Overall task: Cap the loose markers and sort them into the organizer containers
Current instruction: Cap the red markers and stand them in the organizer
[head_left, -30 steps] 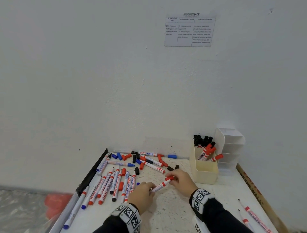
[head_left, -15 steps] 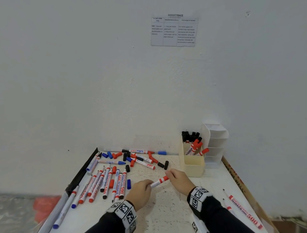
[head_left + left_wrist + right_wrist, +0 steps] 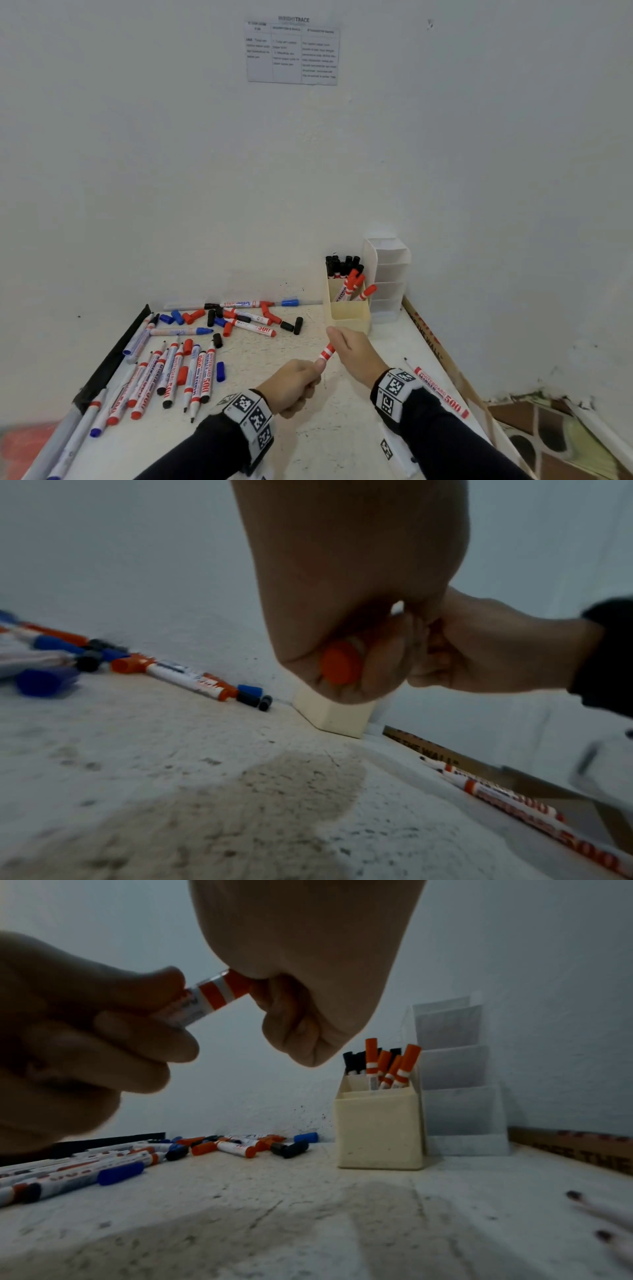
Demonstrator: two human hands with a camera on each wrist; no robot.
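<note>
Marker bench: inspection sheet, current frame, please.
Surface: white speckled tabletop, stained and scuffed.
Job's things: red-banded white marker held between both hands; cream plastic organizer holding black-capped and red-capped markers; clear tiered organizer beside it, contents not discernible.
Clutter: loose markers and loose caps across the table's left half; two uncapped markers at right.
Grips: left hand grips the barrel; right hand holds the cap end.
Cables: nothing seen.
Surroundings: white wall, printed paper sheet.

Speckled white tabletop [image 3: 260, 428] with loose markers [image 3: 171, 373] and stray caps [image 3: 221, 371] scattered left, cream organizer [image 3: 349, 313] and white tiered organizer [image 3: 390, 274] at the back right.
</note>
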